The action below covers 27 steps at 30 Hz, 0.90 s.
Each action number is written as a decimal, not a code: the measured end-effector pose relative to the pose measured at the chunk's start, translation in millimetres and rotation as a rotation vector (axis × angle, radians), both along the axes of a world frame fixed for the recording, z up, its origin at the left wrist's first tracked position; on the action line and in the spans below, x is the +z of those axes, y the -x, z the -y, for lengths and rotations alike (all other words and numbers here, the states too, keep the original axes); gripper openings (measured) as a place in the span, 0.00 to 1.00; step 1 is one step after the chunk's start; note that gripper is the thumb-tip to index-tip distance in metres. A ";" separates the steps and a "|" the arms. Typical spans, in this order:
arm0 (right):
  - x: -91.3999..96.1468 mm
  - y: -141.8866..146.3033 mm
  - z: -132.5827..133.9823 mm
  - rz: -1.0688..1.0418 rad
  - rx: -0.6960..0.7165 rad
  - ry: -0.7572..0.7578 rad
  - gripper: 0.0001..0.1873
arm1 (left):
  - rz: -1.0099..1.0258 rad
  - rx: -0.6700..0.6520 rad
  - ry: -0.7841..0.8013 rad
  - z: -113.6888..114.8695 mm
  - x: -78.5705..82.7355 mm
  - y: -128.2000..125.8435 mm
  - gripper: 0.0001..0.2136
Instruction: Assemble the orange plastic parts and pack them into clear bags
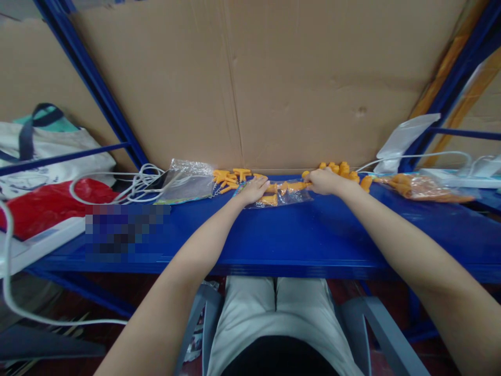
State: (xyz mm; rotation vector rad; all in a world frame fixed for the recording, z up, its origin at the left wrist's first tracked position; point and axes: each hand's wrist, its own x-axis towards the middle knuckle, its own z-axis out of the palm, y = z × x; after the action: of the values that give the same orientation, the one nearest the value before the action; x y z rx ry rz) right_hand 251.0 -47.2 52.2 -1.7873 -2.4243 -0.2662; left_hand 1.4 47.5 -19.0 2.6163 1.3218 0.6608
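Note:
A clear plastic bag (291, 196) with orange plastic pieces (270, 199) in or on it lies on the blue table. My left hand (253, 190) rests flat over the bag's left end, fingers stretched out. At the other end, my right hand (324, 181) is closed, with its fingertips around an orange piece (305, 175); the hand hides most of its grip. Loose T-shaped orange pieces (226, 178) lie left of my left hand. Behind my right hand sits a row of rounded orange pieces (344, 169), their exact kind unclear.
Against the cardboard back wall (235, 94) leans another clear bag (188, 180), beside coiled white cables (143, 183). A filled bag of orange pieces (426, 187) lies at right. On the left are a red bag (58, 201) and a tote bag (43, 151). Blue posts (92, 78) frame the table.

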 end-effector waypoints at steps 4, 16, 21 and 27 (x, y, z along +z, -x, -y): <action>-7.6 -2.0 -11.2 -0.165 0.198 0.018 0.09 | 0.041 0.019 0.054 8.2 7.2 -2.7 0.25; -38.8 21.2 -14.6 -0.424 0.301 0.164 0.17 | 0.008 -0.038 0.011 25.3 15.0 1.4 0.25; -38.6 21.3 -11.2 -0.550 0.296 0.167 0.14 | 0.026 -0.045 -0.022 20.9 10.5 4.1 0.24; -32.3 24.6 -9.5 -0.701 0.276 0.141 0.12 | 0.035 -0.045 -0.058 21.3 7.7 3.0 0.22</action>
State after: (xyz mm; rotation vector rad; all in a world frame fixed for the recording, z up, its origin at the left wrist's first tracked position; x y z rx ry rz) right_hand 226.4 -37.7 20.0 -1.2578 -2.1443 0.4870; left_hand -1.6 26.3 -11.3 2.6584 1.2489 0.7449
